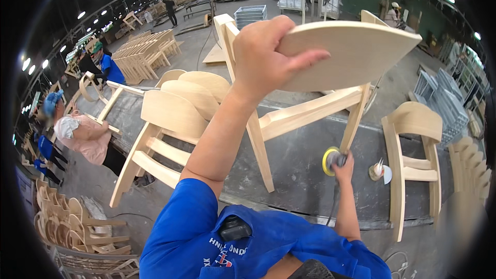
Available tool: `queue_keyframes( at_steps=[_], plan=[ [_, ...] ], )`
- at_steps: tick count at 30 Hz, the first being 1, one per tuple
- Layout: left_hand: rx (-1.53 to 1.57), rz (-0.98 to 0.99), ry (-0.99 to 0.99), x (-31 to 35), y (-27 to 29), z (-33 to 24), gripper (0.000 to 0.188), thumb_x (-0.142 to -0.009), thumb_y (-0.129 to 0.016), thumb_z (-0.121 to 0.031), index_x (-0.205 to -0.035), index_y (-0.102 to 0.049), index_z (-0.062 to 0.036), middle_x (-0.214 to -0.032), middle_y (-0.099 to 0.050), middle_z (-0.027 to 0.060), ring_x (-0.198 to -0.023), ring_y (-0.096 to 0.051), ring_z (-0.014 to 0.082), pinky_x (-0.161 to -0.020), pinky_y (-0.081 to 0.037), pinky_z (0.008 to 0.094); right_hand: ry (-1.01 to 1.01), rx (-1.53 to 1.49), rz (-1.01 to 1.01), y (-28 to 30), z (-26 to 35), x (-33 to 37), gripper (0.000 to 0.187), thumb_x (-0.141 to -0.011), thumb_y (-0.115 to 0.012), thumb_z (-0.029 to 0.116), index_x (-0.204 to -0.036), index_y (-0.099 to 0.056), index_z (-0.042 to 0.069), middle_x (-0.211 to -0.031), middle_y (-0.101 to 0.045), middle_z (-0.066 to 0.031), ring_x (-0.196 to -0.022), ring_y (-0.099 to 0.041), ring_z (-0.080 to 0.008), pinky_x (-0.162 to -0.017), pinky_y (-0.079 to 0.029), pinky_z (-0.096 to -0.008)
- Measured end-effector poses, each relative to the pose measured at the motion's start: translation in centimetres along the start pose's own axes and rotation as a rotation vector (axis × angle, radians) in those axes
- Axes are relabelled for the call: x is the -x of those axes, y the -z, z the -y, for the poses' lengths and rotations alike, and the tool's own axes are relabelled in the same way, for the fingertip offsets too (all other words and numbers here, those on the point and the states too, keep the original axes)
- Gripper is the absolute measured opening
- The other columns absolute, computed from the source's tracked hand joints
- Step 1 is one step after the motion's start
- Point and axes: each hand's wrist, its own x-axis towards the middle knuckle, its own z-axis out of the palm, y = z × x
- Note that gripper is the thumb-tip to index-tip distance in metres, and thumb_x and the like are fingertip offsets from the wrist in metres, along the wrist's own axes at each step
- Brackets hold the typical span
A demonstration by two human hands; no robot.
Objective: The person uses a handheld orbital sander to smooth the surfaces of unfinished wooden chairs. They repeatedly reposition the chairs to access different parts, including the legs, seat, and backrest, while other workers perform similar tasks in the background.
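An unfinished pale wooden chair frame [312,111] stands tilted on the dark worktable in front of me. My left hand [263,57] is closed on the left end of its broad curved backrest [356,54], thumb lying along the panel's face. Low on the right, my right hand [344,169] grips a small round power sander [329,161] with a yellow disc edge. The sander is beside the lower end of a chair leg [355,124]; whether they touch I cannot tell. A cord or hose runs down from the sander along my right forearm.
On the dark worktable [289,191], a chair frame [413,163] stands right, beside a small container [375,171] holding odds and ends. Several chair frames [173,111] crowd the left. A co-worker in pink [85,134] handles wooden parts farther left. Grey crates [442,98] are stacked at right.
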Motion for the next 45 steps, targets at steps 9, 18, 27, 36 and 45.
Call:
queue_keyframes(
  at_steps=[9,18,27,36,45],
  plan=[
    [0.075,0.095,0.036,-1.2,0.9,-2.1,0.036,-0.072,-0.083,-0.029,-0.083,-0.062,-0.0026,-0.069,-0.06,0.0052,-0.06,-0.056,0.0125,-0.053,-0.043,0.0247,-0.375,0.501,0.187,3.4,-11.2,6.8,0.081,-0.063,-0.08,0.014,-0.133,-0.042,0.021,-0.129,-0.043,-0.0155,-0.109,-0.057,-0.039,-0.094,-0.048,-0.0444],
    [0.274,0.097,0.003,-1.5,1.9,-3.0,0.015,-0.09,-0.056,-0.016,-0.088,-0.063,-0.0024,-0.074,-0.062,0.0114,-0.072,-0.06,0.0295,-0.063,-0.046,0.0363,-0.505,0.466,0.119,2.9,-12.6,7.9,0.081,-0.065,-0.079,0.011,-0.135,-0.039,0.02,-0.137,-0.037,-0.0175,-0.117,-0.052,-0.0415,-0.099,-0.045,-0.0454],
    [0.183,0.139,-0.094,-0.6,3.3,4.7,0.035,-0.094,-0.051,-0.025,-0.069,-0.057,-0.0006,-0.065,-0.054,0.0097,-0.065,-0.05,0.0279,-0.066,-0.038,0.037,-0.49,0.311,-0.044,2.8,-10.9,8.7,0.08,-0.061,-0.079,0.008,-0.132,-0.043,0.018,-0.131,-0.043,-0.017,-0.12,-0.048,-0.0383,-0.099,-0.043,-0.0445],
    [0.324,-0.165,0.044,-2.5,-2.6,3.3,0.046,-0.098,-0.051,-0.025,-0.058,-0.048,-0.0012,-0.053,-0.042,0.0101,-0.052,-0.038,0.0253,-0.054,-0.03,0.0369,0.5,-0.138,-0.68,13.4,12.5,2.1,0.072,-0.066,-0.079,0.003,-0.131,-0.048,0.006,-0.122,-0.049,-0.0164,-0.114,-0.048,-0.0346,-0.097,-0.039,-0.0413],
    [0.228,-0.107,0.032,-7.0,-6.0,-2.3,0.05,-0.097,-0.052,-0.031,-0.057,-0.049,-0.0025,-0.049,-0.042,0.0119,-0.047,-0.04,0.0271,-0.05,-0.029,0.0407,0.945,-0.196,-0.973,24.0,33.3,0.7,0.068,-0.07,-0.076,0.001,-0.132,-0.052,0.012,-0.119,-0.048,-0.0149,-0.11,-0.048,-0.0291,-0.085,-0.047,-0.0339]
  ],
)
